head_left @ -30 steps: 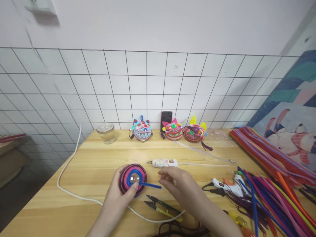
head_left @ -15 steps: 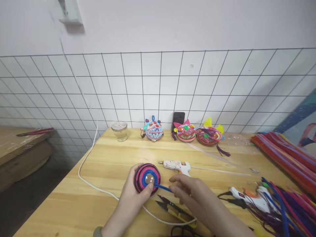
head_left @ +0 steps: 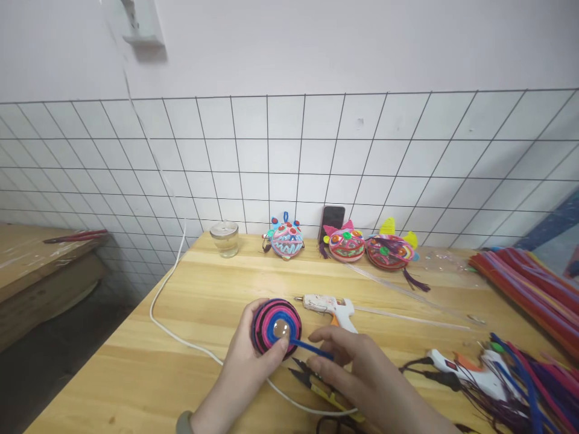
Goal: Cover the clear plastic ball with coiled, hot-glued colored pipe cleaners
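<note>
My left hand (head_left: 256, 355) grips a round coil (head_left: 265, 313) of fuzzy pink, black and blue rings, with a shiny brownish centre showing. The thumb presses on the coil's face beside that centre. From under the thumb a blue pipe cleaner (head_left: 307, 345) sticks out to the right. Its far part lies between the curled thumb and fingers of my right hand (head_left: 353, 361); the exact contact is partly hidden. Below the coil, yellow-handled scissors (head_left: 332, 398) lie partly under my right hand. Just behind both hands rests a white glue gun (head_left: 328, 306) with a clear glue stick.
Three decorated round figures (head_left: 287, 241), a dark phone (head_left: 333, 217) and a lidded glass cup (head_left: 225, 239) stand along the tiled wall. A second glue gun (head_left: 470, 374), purple threads and bundles of coloured pipe cleaners (head_left: 529, 286) lie right. A white cable (head_left: 192, 349) crosses the table.
The view has shifted slightly, so everything sits a little further right. More of the blue pipe cleaner now shows, reaching deeper between my right fingers. My left hand keeps its hold on the coil.
</note>
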Available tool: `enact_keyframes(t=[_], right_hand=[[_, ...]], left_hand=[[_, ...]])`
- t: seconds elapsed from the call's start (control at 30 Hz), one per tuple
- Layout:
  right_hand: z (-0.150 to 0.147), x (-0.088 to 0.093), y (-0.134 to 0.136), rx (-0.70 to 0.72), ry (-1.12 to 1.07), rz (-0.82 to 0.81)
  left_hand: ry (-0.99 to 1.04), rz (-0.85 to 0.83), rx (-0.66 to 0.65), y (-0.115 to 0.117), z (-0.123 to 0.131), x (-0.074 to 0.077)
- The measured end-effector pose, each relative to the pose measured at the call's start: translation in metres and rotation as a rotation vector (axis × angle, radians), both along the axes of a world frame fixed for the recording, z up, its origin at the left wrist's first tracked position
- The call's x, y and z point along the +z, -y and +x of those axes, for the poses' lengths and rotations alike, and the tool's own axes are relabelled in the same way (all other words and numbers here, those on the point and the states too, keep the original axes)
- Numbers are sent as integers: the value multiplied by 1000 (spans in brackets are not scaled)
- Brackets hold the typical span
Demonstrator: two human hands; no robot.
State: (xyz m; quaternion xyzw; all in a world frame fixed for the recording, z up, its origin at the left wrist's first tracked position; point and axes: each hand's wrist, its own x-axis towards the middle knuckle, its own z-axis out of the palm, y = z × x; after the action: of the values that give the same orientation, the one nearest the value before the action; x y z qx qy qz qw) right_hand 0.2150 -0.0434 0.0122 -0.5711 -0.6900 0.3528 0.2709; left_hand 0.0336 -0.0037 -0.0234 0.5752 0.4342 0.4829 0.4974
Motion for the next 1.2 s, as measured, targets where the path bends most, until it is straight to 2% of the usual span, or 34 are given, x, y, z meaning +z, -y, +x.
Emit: enact_keyframes(t=[0.1, 0.17, 0.3, 0.53, 0.77, 0.83, 0.9, 0.97, 1.03, 1.2], right_hand=[[-5, 0, 1, -7, 49, 53], [-5, -1, -1, -10, 32, 127], [-1, -6, -3, 15, -1, 229], [4, -10, -6, 68, 89, 271], [4, 2, -5, 80, 90, 150], [15, 5, -9, -14, 216, 78], [33, 5, -16, -145, 456, -10], [52, -1, -24, -232, 600, -84], [66, -10, -31, -262, 643, -132], [71, -38, -44, -243, 520, -193]], left_hand=[[54, 0, 56, 3, 4, 1], [64, 1, 46, 4, 4, 2], [-10, 3, -56, 4, 2, 0], [-101, -18, -156, 4, 1, -6], [-99, -44, -145, 2, -1, -6], [-59, -44, -124, -1, -2, -7], [-18, -39, -88, -5, -3, -11], [23, -22, -36, -8, -5, -15], [69, -8, 33, -10, -7, -19], [78, 39, 73, -11, -11, -24]])
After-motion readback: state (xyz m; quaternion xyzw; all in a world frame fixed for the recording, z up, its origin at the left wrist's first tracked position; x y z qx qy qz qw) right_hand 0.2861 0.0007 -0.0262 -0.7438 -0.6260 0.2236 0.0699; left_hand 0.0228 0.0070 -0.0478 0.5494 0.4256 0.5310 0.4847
